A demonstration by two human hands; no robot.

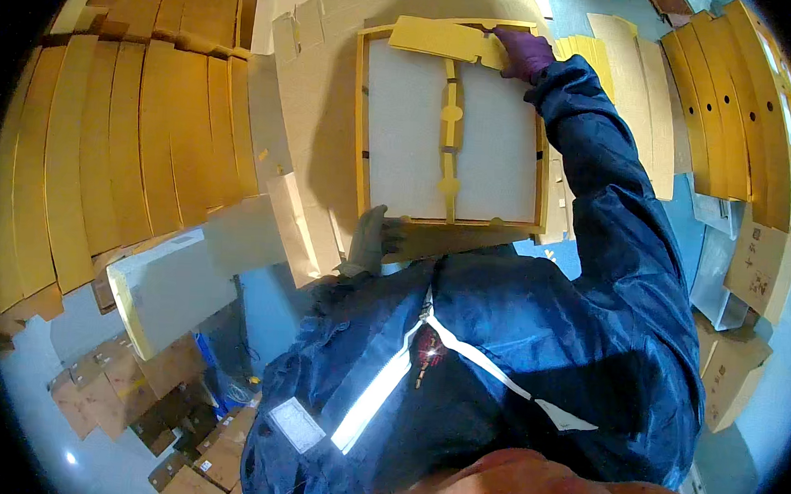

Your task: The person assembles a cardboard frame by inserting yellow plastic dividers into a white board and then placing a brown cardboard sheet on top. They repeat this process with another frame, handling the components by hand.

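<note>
Head view: your gloved left hand [376, 237] braces the filter frame's [361, 127] near edge, fingers curled over it, while your right hand [523, 54] pinches the yellow card flap [440, 39] flat at the far edge.

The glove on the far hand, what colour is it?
Purple glove, seen best in the head view.

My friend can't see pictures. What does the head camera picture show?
A person in a dark blue jacket holds a white square panel in a yellow cardboard frame, the gloved left hand at its near edge and the right hand on a yellow flap at the far edge. Yellow cardboard stacks lie around.
</note>
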